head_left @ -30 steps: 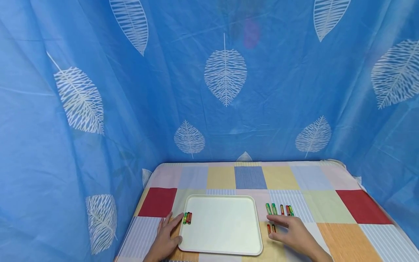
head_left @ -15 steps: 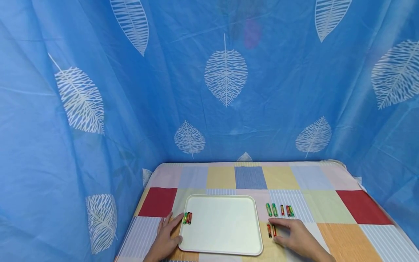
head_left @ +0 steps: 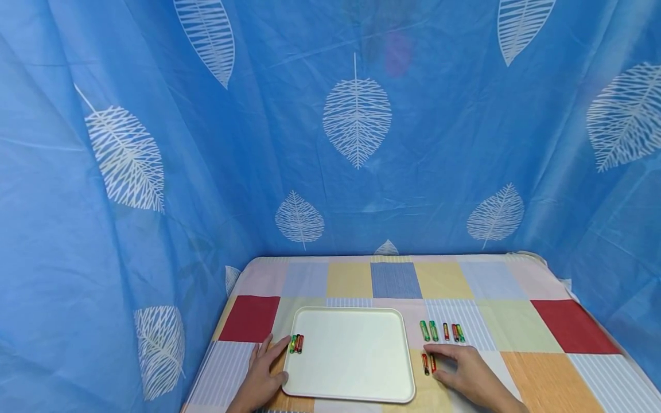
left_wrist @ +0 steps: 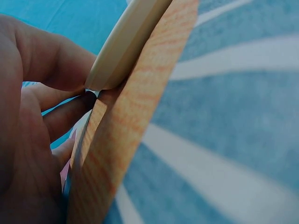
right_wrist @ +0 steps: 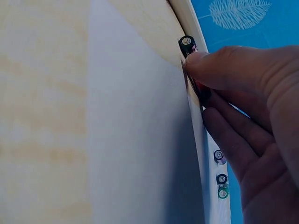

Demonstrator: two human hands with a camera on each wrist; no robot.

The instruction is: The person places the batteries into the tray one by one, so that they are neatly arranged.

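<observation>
In the head view a cream rectangular tray (head_left: 348, 353) lies on the patchwork cloth, with several small batteries (head_left: 296, 343) side by side near its left edge. My left hand (head_left: 260, 373) rests at the tray's left side, fingers fairly straight; the left wrist view shows its thumb against the tray rim (left_wrist: 117, 51). To the right of the tray lie two red and black batteries. My right hand (head_left: 467, 373) has thumb and forefinger about the right one (head_left: 433, 362); the thumb partly hides it in the right wrist view. Beside it lies the left battery (right_wrist: 187, 42).
Beyond the right hand is a row of several green and red batteries (head_left: 446, 331). The patchwork cloth (head_left: 392, 280) covers the table. Blue curtains with white leaf prints (head_left: 356, 120) hang behind and at both sides.
My right hand has shifted slightly right, its thumb going from the left battery to the right one. Both nearby batteries have slid slightly nearer. The left hand has not moved.
</observation>
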